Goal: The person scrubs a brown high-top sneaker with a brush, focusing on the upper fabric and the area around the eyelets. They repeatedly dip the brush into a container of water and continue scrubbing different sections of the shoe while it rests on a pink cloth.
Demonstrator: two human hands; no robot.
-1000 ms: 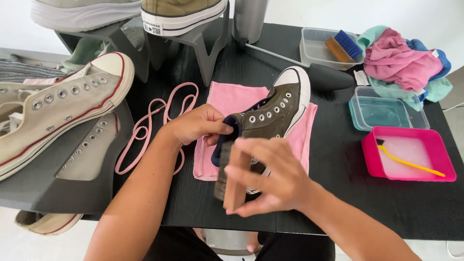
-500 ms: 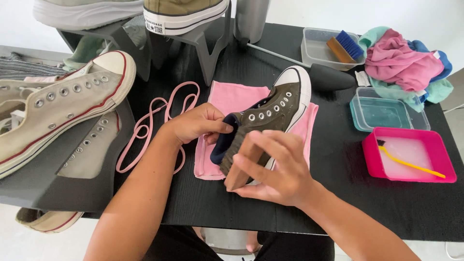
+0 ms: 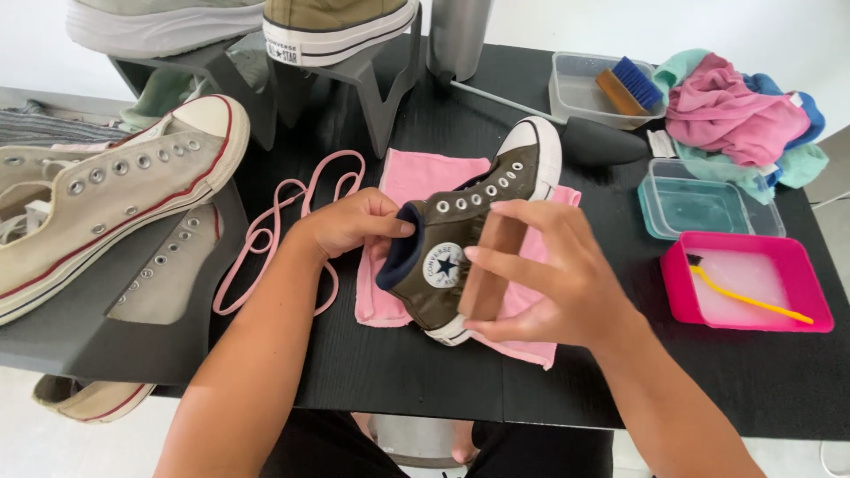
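A small olive-green high-top sneaker (image 3: 469,235) with a white toe cap lies on a pink cloth (image 3: 416,181) at the middle of the black table (image 3: 354,372). My left hand (image 3: 350,221) pinches the sneaker's dark blue collar at the ankle opening. My right hand (image 3: 540,274) cups the heel and sole side, fingers spread over the shoe. The sneaker has no laces in its eyelets. Its round ankle patch faces up.
Pink shoelaces (image 3: 274,230) lie left of the cloth. Large cream sneakers (image 3: 115,190) sit at the left. At right: a pink tub (image 3: 677,296) holding soapy water and a yellow toothbrush (image 3: 748,296), a clear container (image 3: 704,204), a brush tray (image 3: 575,84), piled cloths (image 3: 735,115).
The sneaker has been turned so its ankle patch faces up. My right hand shifted from above the shoe to its heel side. My left hand stayed at the collar.
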